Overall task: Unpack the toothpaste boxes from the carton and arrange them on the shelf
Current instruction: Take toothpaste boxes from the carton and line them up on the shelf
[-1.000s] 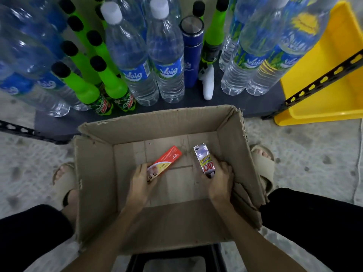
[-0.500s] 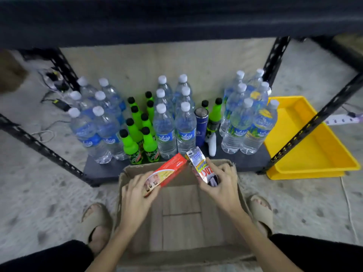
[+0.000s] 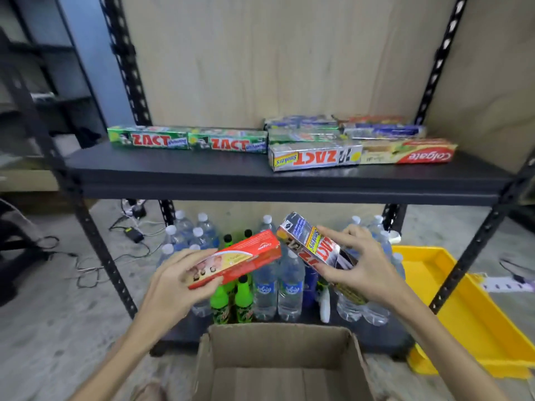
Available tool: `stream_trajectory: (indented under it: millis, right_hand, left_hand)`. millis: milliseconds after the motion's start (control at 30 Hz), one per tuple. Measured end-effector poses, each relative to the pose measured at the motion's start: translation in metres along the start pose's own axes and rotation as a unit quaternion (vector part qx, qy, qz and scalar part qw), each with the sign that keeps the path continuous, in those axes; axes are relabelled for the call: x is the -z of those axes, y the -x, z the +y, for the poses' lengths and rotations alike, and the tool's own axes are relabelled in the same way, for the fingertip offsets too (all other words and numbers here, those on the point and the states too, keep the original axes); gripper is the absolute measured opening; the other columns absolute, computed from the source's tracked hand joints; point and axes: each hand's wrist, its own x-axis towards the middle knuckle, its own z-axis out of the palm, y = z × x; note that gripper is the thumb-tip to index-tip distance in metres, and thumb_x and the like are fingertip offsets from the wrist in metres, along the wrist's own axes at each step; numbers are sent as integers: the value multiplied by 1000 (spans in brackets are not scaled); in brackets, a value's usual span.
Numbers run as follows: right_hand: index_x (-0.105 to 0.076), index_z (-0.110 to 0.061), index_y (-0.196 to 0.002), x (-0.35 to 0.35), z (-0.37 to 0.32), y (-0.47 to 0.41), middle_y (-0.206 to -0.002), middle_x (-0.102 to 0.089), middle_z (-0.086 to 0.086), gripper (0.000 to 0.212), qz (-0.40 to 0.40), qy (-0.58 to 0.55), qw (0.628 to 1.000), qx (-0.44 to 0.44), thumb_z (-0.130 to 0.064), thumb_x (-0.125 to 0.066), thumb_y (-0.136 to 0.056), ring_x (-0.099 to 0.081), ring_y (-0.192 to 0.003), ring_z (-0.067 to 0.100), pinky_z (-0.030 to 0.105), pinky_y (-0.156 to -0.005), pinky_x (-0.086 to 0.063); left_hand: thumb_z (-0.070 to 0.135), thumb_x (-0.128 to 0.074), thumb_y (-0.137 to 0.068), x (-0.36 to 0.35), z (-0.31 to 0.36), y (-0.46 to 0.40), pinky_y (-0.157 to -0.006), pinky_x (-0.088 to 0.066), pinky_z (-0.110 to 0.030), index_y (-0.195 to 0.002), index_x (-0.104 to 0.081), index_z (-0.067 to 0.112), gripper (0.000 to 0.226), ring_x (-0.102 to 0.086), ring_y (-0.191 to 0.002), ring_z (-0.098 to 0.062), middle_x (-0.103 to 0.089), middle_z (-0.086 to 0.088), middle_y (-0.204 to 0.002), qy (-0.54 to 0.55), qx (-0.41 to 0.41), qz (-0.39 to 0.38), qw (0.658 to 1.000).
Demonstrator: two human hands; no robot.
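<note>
Both hands have risen clear of the carton [image 3: 278, 363] since 1 second ago, when they were down inside it; the left hand [image 3: 176, 287] grips a red Colgate box [image 3: 240, 257], the right hand [image 3: 359, 264] pinches a silver Zact box [image 3: 311, 244], both held in the air below the shelf [image 3: 202, 172]; the shelf, now in view, carries other toothpaste boxes [image 3: 315, 156]; water bottles [image 3: 289, 287] stand beneath.

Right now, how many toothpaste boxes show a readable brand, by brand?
ZACT: 4 (green boxes, shelf silver box, held silver box in right hand)
Colgate: 2 (shelf Colgate box, red box in left hand)
Total: 6
Back boxes are too blurred to read.
</note>
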Motion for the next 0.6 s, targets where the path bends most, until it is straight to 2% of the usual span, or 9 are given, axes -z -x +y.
stream_trajectory:
  millis: [100,167,267,333,400,433,500,600]
  right_hand:
    - [-61,-42,-135,23,-31,-21,-89,-46,-6,67,-20,-7,1000,15,-30,-88,-75,-46,-95,11,15,-80,-33]
    - [-62,-40,-135,35,-49,-33,-89,-44,-6,66,-32,-12,999,22,-26,-89,-76,-43,-92,6,12,-79,-32]
    - [-62,-43,-134,45,-71,-55,-91,-48,-9,65,-42,-8,998,42,-32,-88,-76,-45,-94,7,15,-80,-33]
    - [-61,-44,-135,47,-84,-74,-91,-51,-20,65,-56,-12,997,49,-37,-87,-76,-48,-98,4,15,-81,-34]
    - [-61,-45,-136,48,-100,-96,-100,-57,-25,63,-79,-13,995,60,-37,-85,-78,-50,-107,1,18,-88,-40]
    - [-61,-46,-135,47,-110,-108,-106,-60,-21,61,-85,-10,994,70,-36,-84,-79,-51,-110,2,21,-92,-42]
    - [-61,-49,-131,45,-130,-133,-103,-61,-13,57,-90,3,992,91,-32,-83,-82,-51,-102,-2,19,-90,-39]
    - [-54,-59,-122,37,-156,-174,-101,-58,-15,51,-110,32,986,121,-34,-79,-85,-51,-96,-2,15,-86,-38]
  left_hand:
    - [57,-76,-71,35,15,-22,-86,-50,-23,-116,-71,35,51,-66,-101,-9,-68,18,-111,13,-5,8,1000]
    - [54,-81,-70,56,24,-35,-86,-51,-23,-115,-72,32,51,-67,-99,-8,-71,16,-109,15,-18,18,1000]
    - [41,-86,-70,89,35,-53,-86,-50,-24,-113,-74,28,46,-66,-97,-3,-71,20,-105,-4,-25,24,999]
    - [50,-84,-73,112,37,-66,-92,-43,-31,-114,-73,35,45,-59,-103,-1,-67,29,-109,-48,-31,27,998]
    - [65,-70,-75,135,31,-80,-97,-29,-33,-115,-69,45,45,-49,-111,3,-62,34,-112,-113,-43,38,992]
    - [70,-62,-75,146,26,-87,-96,-24,-30,-116,-66,50,47,-45,-112,2,-62,31,-110,-146,-45,45,987]
    - [74,-53,-76,167,14,-103,-93,-19,-28,-119,-62,56,47,-39,-116,-4,-57,23,-109,-203,-24,55,977]
    - [71,-49,-80,194,-8,-130,-92,-17,-29,-124,-58,53,49,-35,-118,-3,-56,15,-117,-258,7,44,965]
